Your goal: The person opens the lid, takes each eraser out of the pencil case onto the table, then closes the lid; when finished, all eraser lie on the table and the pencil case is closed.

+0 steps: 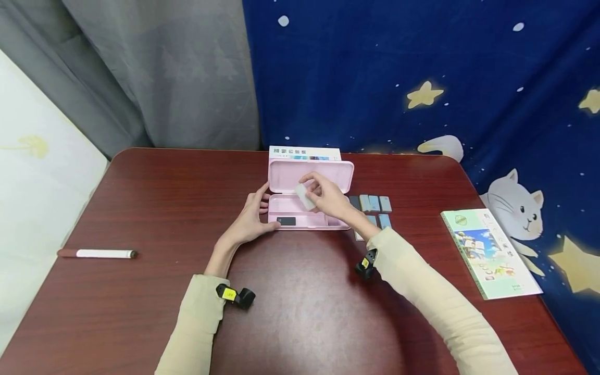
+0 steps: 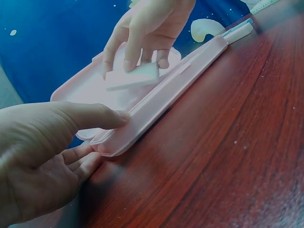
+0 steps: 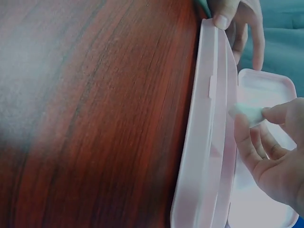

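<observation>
A pink pencil case (image 1: 310, 227) lies on the table with its lid (image 1: 344, 177) raised at the back. My left hand (image 1: 250, 219) holds the case's left end, thumb (image 2: 107, 115) on the front rim and the other fingers around the side. Above the case's compartments, my right hand (image 1: 328, 198) pinches a white block-shaped eraser (image 1: 304, 197) between thumb and fingers. In the left wrist view the eraser (image 2: 133, 77) appears as a flat white slab, tilted. A small dark block (image 1: 286, 221) sits in the front left compartment.
Several small blue-grey blocks (image 1: 373, 203) lie right of the case, partly behind my right wrist. A white box (image 1: 304, 153) stands behind the lid. A book (image 1: 489, 254) lies at the right edge, and a marker (image 1: 105, 254) at the left.
</observation>
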Demonstrator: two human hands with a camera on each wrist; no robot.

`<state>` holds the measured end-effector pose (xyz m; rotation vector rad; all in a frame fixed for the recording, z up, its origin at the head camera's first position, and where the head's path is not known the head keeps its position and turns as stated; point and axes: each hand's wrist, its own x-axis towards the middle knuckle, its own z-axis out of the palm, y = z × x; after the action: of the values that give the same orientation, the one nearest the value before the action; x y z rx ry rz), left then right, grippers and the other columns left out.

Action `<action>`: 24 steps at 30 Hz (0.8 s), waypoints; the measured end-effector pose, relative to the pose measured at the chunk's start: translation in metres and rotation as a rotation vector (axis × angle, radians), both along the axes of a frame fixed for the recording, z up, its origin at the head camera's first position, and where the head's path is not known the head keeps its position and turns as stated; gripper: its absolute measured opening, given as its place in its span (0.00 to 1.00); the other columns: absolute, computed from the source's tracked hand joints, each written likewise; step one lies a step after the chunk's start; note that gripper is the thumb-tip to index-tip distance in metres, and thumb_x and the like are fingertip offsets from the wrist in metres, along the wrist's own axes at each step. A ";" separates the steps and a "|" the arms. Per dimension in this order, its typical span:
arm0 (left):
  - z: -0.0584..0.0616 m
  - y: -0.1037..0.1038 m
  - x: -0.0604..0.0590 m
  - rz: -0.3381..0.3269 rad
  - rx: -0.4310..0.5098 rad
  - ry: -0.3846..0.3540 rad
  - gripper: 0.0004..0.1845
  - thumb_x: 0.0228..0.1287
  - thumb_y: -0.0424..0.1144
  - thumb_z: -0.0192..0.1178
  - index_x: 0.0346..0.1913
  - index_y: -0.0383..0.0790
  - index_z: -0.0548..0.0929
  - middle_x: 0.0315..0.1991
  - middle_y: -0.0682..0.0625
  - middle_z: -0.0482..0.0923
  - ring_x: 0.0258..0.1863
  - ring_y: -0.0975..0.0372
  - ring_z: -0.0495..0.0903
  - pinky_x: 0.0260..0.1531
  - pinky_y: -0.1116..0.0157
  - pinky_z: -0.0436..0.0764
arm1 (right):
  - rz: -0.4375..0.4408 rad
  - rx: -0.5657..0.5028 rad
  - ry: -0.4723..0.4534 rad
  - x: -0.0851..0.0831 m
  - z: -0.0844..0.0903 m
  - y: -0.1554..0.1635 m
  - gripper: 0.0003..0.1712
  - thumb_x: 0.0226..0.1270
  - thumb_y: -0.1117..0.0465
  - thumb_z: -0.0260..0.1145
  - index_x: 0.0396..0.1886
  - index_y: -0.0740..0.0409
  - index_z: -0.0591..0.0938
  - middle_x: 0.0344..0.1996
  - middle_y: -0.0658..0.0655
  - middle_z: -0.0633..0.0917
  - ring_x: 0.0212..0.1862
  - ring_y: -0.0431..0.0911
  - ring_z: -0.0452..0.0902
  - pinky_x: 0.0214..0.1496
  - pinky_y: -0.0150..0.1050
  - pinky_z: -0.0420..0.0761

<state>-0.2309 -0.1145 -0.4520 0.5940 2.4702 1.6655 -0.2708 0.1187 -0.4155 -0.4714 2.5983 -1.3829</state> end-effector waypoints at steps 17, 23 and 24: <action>0.032 0.006 0.014 -0.030 -0.006 -0.007 0.53 0.48 0.20 0.69 0.73 0.25 0.47 0.59 0.25 0.57 0.55 0.37 0.64 0.60 0.46 0.69 | -0.125 -0.249 -0.163 0.015 0.002 0.037 0.20 0.67 0.74 0.59 0.59 0.64 0.76 0.36 0.68 0.78 0.35 0.51 0.78 0.28 0.50 0.85; 0.033 0.005 0.014 -0.032 -0.016 -0.009 0.53 0.48 0.21 0.69 0.73 0.25 0.46 0.59 0.25 0.56 0.55 0.37 0.63 0.60 0.46 0.69 | -0.133 -0.314 -0.161 0.023 0.002 0.052 0.21 0.66 0.74 0.61 0.59 0.65 0.76 0.35 0.67 0.78 0.33 0.48 0.79 0.29 0.52 0.85; 0.031 0.005 0.014 -0.031 -0.014 -0.010 0.53 0.48 0.21 0.69 0.73 0.26 0.46 0.59 0.25 0.56 0.55 0.37 0.63 0.59 0.46 0.69 | -0.133 -0.319 -0.163 0.024 0.002 0.054 0.22 0.66 0.74 0.61 0.60 0.65 0.76 0.34 0.67 0.78 0.32 0.47 0.79 0.29 0.52 0.85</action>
<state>-0.2173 -0.1098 -0.4208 0.6171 2.4509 1.6351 -0.2464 0.1729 -0.4138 -0.2151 2.3256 -1.8095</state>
